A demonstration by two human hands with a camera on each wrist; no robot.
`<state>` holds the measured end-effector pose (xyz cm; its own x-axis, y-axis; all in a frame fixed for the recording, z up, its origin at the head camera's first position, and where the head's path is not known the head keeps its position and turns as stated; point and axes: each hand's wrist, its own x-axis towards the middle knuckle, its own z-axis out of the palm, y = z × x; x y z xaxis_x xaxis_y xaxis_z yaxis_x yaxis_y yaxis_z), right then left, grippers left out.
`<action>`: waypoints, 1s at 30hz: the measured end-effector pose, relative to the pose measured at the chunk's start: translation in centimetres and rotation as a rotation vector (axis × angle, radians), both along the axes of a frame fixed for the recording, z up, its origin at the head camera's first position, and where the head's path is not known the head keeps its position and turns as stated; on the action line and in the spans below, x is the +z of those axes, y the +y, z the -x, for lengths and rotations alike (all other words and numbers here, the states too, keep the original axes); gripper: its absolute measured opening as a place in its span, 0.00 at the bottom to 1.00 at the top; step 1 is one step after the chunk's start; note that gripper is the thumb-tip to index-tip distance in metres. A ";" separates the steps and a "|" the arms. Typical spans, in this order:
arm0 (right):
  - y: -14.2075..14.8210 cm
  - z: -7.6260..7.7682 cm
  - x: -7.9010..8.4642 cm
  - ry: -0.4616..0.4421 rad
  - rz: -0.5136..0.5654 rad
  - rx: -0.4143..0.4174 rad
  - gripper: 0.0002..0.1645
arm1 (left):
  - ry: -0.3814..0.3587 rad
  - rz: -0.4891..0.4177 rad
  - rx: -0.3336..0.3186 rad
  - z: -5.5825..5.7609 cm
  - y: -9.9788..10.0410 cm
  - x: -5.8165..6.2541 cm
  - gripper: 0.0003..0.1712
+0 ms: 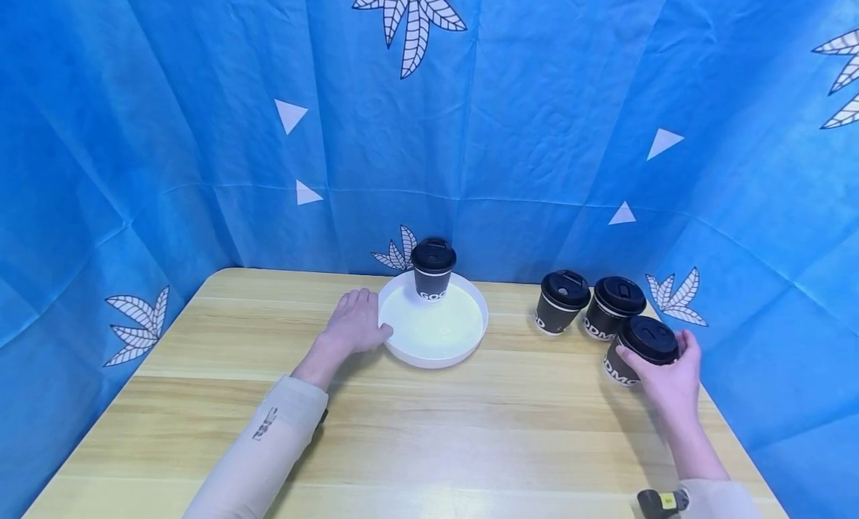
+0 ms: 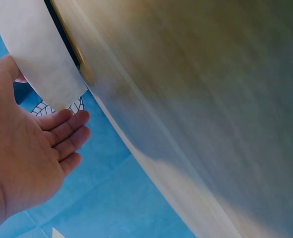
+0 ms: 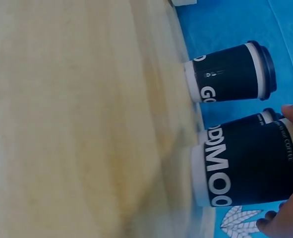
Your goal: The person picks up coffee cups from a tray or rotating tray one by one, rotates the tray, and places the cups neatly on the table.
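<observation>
My left hand rests at the left side of a round white tray, its thumb at the rim and its fingers loosely extended in the left wrist view. A black paper coffee cup with a black lid stands upright on the tray's far part. On the right, my right hand grips another lidded black coffee cup near its top, thumb on one side and fingers on the other. White lettering shows low on this cup in the right wrist view.
Two more lidded black cups stand just behind the gripped one: a left cup and a middle cup. The wooden table ends at a blue curtain with white leaf prints, at the back and both sides.
</observation>
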<state>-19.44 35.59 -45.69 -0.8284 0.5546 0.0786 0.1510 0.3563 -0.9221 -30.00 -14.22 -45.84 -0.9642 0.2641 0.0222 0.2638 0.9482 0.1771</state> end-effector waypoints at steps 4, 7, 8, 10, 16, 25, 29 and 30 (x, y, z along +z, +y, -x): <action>-0.1 0.1 0.5 0.021 -0.073 0.008 0.71 | 0.001 -0.002 0.003 0.0 0.0 0.0 0.44; -0.3 0.2 1.0 0.031 -0.127 0.009 0.70 | -0.001 -0.001 0.004 0.0 0.0 0.0 0.44; -0.4 0.2 1.1 0.033 -0.143 0.009 0.70 | -0.001 -0.001 0.004 0.0 0.0 0.0 0.44; -0.7 0.2 1.5 0.041 -0.181 0.009 0.70 | -0.002 0.000 0.005 0.0 0.0 0.0 0.44; -2.2 0.4 2.8 0.127 -0.268 0.040 0.67 | 0.001 0.004 0.003 0.0 0.0 -0.1 0.44; -5.3 1.2 3.4 0.250 -0.293 0.107 0.56 | -0.003 0.008 0.004 0.2 -0.1 -0.1 0.44; -6.3 1.6 3.6 0.282 -0.307 0.130 0.54 | -0.002 0.000 0.004 0.1 -0.1 -0.2 0.45; -6.6 1.7 3.6 0.287 -0.311 0.138 0.53 | -0.001 -0.002 0.005 0.1 -0.1 -0.2 0.45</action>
<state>-21.17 29.02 -42.06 -0.8130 0.3542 0.4620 -0.1641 0.6219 -0.7657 -30.08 -14.28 -46.03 -0.9656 0.2593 0.0218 0.2589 0.9491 0.1794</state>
